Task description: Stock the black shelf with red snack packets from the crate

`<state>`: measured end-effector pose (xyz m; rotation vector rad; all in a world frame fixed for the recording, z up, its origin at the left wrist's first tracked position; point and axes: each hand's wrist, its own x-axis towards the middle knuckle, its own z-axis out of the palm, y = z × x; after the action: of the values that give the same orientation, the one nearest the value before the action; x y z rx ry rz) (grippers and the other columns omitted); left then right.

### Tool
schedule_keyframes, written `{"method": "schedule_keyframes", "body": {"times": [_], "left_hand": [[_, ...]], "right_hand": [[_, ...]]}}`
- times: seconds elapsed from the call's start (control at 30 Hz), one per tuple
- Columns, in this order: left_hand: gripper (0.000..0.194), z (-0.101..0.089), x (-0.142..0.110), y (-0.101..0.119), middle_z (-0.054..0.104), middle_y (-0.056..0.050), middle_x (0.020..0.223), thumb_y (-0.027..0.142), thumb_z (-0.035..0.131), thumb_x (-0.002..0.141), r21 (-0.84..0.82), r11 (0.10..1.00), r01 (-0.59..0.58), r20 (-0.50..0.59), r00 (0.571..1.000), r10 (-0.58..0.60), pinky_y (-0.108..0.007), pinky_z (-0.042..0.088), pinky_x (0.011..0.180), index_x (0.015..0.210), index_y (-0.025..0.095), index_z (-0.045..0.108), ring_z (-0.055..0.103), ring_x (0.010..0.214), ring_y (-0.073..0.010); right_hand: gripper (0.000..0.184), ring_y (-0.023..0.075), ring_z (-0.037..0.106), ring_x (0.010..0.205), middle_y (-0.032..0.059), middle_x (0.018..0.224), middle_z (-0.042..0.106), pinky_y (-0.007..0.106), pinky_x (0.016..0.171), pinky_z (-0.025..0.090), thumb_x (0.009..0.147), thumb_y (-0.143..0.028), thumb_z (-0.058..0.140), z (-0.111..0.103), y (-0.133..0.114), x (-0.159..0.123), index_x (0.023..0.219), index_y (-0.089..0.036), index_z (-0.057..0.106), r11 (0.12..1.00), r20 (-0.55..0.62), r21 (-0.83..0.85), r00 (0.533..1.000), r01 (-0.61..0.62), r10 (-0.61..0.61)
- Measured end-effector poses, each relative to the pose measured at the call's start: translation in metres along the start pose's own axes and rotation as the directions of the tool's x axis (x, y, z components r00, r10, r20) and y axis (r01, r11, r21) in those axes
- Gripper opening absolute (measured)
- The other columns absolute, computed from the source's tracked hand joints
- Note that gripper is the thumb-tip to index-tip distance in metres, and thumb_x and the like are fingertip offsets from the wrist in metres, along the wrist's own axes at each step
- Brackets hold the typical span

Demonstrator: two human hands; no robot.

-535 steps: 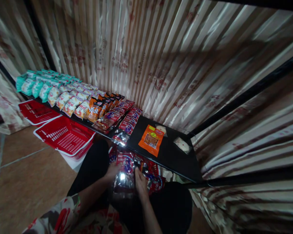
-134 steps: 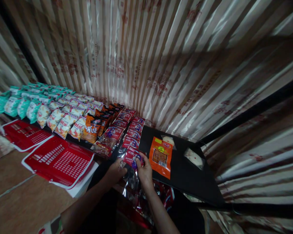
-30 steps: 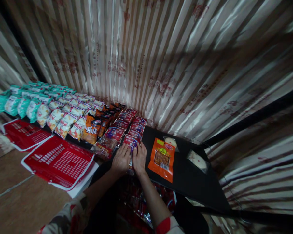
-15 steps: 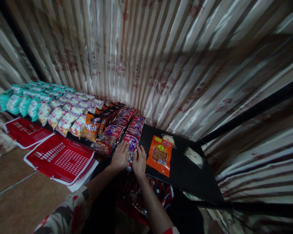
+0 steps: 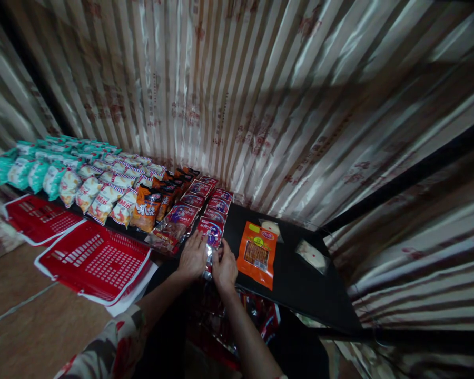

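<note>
While the left hand [image 5: 193, 257] is lying with its fingers stretched out along the left edge of a red snack packet [image 5: 211, 229], the right hand [image 5: 224, 268] is touching the right edge with bent fingers; whether it is gripping cannot be told. The packet is lying face up at the near end of a row of red packets [image 5: 217, 204] on the black shelf [image 5: 312, 289], its shiny lower end showing between the hands. To the left, a second red row [image 5: 181, 216] is running beside orange-and-black bags [image 5: 146, 208], then white bags [image 5: 105, 202] and teal bags [image 5: 37, 173]. To the right, an orange snack packet [image 5: 256, 254] is lying flat near two clear-wrapped pale items [image 5: 313, 256]. More red packets [image 5: 221, 316] are lying below the shelf's edge, around the right forearm.
</note>
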<state>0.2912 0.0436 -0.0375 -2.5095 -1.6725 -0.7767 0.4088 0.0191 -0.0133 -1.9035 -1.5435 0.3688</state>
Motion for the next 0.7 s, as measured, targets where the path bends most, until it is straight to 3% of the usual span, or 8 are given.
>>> {"method": "schedule_keyframes", "body": {"times": [0.2, 0.33, 0.7], "left_hand": [[0.042, 0.005, 0.0, -0.001, 0.044, -0.019, 0.133, 0.026, 0.033, 0.089, -0.036, 0.999, 0.025, -0.045, 0.999, -0.027, -0.047, 0.036, 0.1, 0.126, 0.007, 0.044, 0.035, 0.128, -0.0285], [0.043, 0.002, 0.002, 0.0, 0.043, -0.019, 0.134, 0.028, 0.032, 0.09, -0.065, 0.998, 0.022, -0.068, 0.997, -0.026, -0.046, 0.036, 0.1, 0.126, 0.007, 0.044, 0.034, 0.128, -0.0281], [0.041, -0.01, 0.02, 0.005, 0.048, -0.018, 0.131, 0.025, 0.034, 0.09, -0.044, 0.999, 0.007, -0.056, 0.998, -0.009, -0.046, 0.035, 0.102, 0.124, 0.007, 0.048, 0.035, 0.128, -0.028]], "right_hand": [[0.044, 0.0207, 0.058, 0.091, 0.0105, 0.104, 0.062, 0.033, 0.081, 0.044, 0.084, -0.03, 0.035, 0.003, -0.003, 0.005, 0.121, -0.014, 0.051, 0.99, -0.046, 0.132, 0.998, 0.049, -0.043], [0.039, 0.0193, 0.059, 0.087, 0.0106, 0.096, 0.063, 0.031, 0.078, 0.045, 0.084, -0.03, 0.036, 0.007, -0.002, 0.01, 0.111, -0.015, 0.059, 0.965, -0.081, 0.246, 0.994, 0.087, -0.069], [0.039, 0.0202, 0.059, 0.092, 0.0126, 0.099, 0.063, 0.032, 0.082, 0.044, 0.081, -0.034, 0.038, 0.02, 0.004, 0.029, 0.102, -0.013, 0.064, 0.901, -0.104, 0.43, 0.989, -0.052, 0.107]]}}
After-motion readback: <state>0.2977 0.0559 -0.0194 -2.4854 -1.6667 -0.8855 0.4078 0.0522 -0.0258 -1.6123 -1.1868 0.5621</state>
